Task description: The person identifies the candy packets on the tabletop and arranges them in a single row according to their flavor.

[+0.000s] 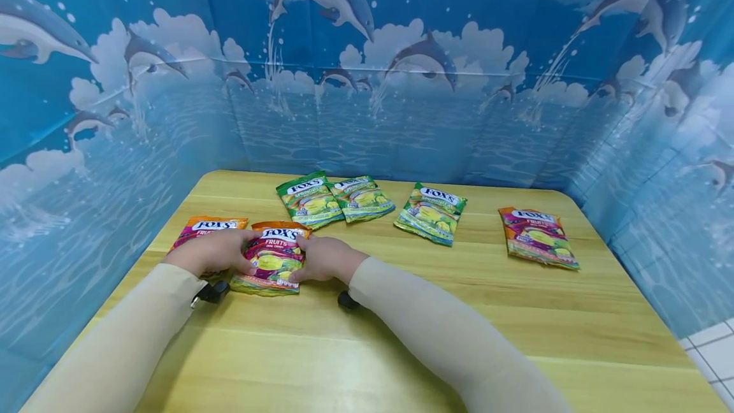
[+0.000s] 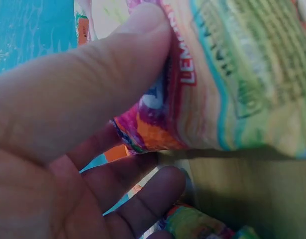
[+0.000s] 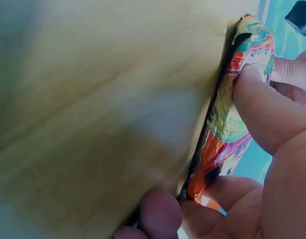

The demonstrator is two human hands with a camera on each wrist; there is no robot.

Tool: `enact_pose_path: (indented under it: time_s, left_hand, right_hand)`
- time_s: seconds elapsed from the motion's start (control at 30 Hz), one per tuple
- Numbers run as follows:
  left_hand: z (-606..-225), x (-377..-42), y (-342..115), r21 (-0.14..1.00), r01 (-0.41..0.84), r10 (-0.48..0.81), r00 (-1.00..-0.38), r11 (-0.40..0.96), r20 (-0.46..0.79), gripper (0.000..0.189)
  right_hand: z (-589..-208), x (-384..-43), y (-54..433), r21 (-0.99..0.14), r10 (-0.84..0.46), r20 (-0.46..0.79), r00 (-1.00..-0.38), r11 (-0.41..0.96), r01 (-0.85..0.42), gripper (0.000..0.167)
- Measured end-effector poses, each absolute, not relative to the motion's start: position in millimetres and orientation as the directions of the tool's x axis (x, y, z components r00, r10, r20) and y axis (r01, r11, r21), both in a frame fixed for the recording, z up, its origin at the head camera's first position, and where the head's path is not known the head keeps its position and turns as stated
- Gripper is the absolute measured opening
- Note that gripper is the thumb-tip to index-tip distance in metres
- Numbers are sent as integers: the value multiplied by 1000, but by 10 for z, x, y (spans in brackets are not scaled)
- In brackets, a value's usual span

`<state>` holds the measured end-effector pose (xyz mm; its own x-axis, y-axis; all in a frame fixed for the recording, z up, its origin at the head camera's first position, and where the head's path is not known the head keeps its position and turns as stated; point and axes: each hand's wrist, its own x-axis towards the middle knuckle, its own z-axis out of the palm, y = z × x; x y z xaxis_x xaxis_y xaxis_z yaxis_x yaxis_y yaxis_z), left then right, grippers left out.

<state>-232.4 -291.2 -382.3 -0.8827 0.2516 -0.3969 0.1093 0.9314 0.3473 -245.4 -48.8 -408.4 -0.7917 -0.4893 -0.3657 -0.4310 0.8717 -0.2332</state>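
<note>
A red-and-orange candy bag (image 1: 269, 263) marked FOX'S Fruits lies near the table's left side, printed face up. My left hand (image 1: 215, 252) grips its left edge; the left wrist view shows the thumb on the printed face and the fingers by the edge. From the other side, my right hand (image 1: 328, 259) holds the same bag. In the right wrist view its thumb presses on the bag (image 3: 225, 119) and the other fingers bend at the edge. A second Fruits candy bag (image 1: 209, 225) lies partly hidden behind my left hand.
Three green FOX'S candy bags lie toward the back: one on the left (image 1: 312, 201), one overlapping it (image 1: 363, 199), one further right (image 1: 431, 213). Another Fruits candy bag (image 1: 539, 238) rests on the right. A dolphin-print curtain (image 1: 367, 113) surrounds the wooden table (image 1: 355, 362).
</note>
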Motion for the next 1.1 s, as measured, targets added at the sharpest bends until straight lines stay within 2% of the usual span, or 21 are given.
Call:
enact_pose_path:
  time_s: [1.1]
  left_hand:
    - [-3788,-2298,-2810,313,62,201,-877,948,-436,91]
  right_hand:
    - [-4093,-2422,-490,-194,-457,-379,-804,889,-414,96]
